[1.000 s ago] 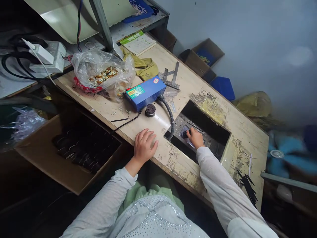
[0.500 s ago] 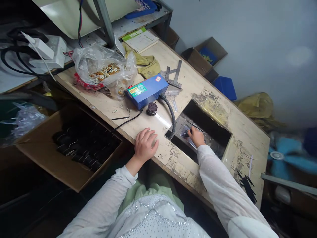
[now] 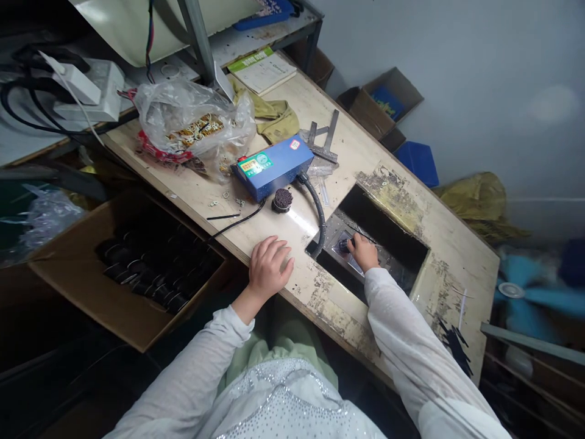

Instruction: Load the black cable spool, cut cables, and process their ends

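My left hand (image 3: 270, 266) lies flat on the near edge of the wooden table (image 3: 333, 299), fingers stretched and holding nothing. My right hand (image 3: 364, 251) reaches down into the rectangular opening (image 3: 411, 268) cut in the tabletop. Its fingers are closed round a small dark cylindrical piece (image 3: 343, 244), which rests over a clear plate on the machine set in the opening; the fingers partly hide it. A blue box (image 3: 276, 167) with a ribbed hose (image 3: 319, 213) leading into the opening sits beyond. In front of that box stands a round bundle of dark strands (image 3: 282, 200).
At the left, a cardboard box (image 3: 91, 299) holds several black bundles. A clear plastic bag (image 3: 183, 116) of small parts, a notebook (image 3: 269, 76) and a metal square (image 3: 325, 137) lie farther back. Black strips (image 3: 454, 347) lie at the right, near a blue fan (image 3: 539, 286).
The view has shifted very slightly. Both hands keep their places, the right one still on the dark piece in the opening.
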### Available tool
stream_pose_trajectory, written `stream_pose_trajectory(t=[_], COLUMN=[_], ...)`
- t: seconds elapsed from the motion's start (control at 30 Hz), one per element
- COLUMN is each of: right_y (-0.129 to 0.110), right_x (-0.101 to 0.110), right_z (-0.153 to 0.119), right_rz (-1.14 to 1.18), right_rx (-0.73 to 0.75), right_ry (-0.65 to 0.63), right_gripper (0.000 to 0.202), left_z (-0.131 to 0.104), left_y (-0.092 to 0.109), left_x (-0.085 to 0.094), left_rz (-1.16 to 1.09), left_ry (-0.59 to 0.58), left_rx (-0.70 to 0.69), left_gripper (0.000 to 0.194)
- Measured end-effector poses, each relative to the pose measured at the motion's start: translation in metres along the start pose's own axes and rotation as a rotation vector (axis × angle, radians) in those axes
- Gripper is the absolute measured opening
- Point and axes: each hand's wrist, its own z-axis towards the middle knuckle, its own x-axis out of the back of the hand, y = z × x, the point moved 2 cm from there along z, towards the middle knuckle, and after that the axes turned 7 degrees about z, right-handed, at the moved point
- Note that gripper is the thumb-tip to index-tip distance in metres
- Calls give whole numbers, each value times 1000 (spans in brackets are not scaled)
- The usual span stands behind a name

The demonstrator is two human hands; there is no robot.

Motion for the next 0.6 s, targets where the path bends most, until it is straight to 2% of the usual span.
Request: stream_pose_trajectory(t=[0.4,0.5,0.6], right_y=[-1,1,17], right_x=[3,11,29], right_z=[-2,-9,-25], right_rz=[14,81,231], right_rx=[-35,-45,-76], right_ry=[-18,34,141], right_gripper=[30,29,30], left_z=[1,1,2], left_y=[-1,-1,-2], left_x=[-1,0,0], left_rz=[-18,-8,11], left_ry=[-23,-14,13], left_rx=[19,16,-5], left_gripper=[22,20,18])
